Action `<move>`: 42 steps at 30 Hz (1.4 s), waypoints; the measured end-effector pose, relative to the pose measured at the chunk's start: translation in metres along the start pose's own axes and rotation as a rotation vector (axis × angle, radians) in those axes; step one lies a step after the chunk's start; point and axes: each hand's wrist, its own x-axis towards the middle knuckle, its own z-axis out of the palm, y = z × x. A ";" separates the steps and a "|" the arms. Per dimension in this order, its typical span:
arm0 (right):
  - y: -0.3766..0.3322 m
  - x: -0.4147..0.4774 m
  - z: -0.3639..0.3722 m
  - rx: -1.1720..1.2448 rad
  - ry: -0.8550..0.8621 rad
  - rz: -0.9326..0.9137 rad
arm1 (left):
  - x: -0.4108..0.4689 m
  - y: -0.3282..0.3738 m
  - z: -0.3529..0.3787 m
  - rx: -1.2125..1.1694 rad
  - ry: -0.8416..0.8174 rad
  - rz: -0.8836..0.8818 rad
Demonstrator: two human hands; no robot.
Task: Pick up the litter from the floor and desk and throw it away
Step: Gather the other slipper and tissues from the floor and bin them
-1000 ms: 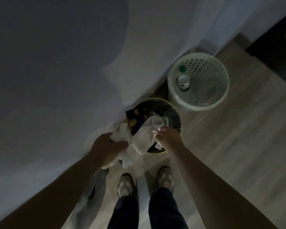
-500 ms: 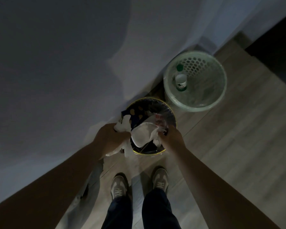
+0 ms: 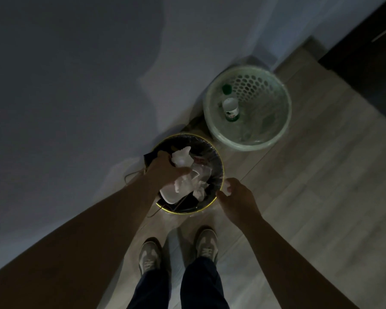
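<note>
Our left grip (image 3: 165, 169) is down in the dark bin (image 3: 220, 172), right on the white paper litter (image 3: 181, 160). It is blurry, so we cannot tell if it holds the paper or just pushes on it. Our right grip (image 3: 235, 197) is at the bin's rim and pinches 1 small white scrap (image 3: 227, 188). Just beside the bin stands a green basket (image 3: 250, 146) with 1 bottle (image 3: 231, 108) in it.
</note>
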 end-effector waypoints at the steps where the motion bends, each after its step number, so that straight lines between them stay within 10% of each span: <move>1: 0.002 0.001 -0.001 0.005 -0.004 0.004 | 0.003 0.001 0.002 -0.056 -0.009 -0.015; 22: -0.035 -0.088 -0.048 -0.404 -0.090 -0.109 | -0.097 0.027 -0.079 0.567 -0.033 0.258; 42: -0.195 -0.380 -0.251 -0.559 0.224 -0.536 | -0.475 0.104 -0.260 0.647 0.120 0.610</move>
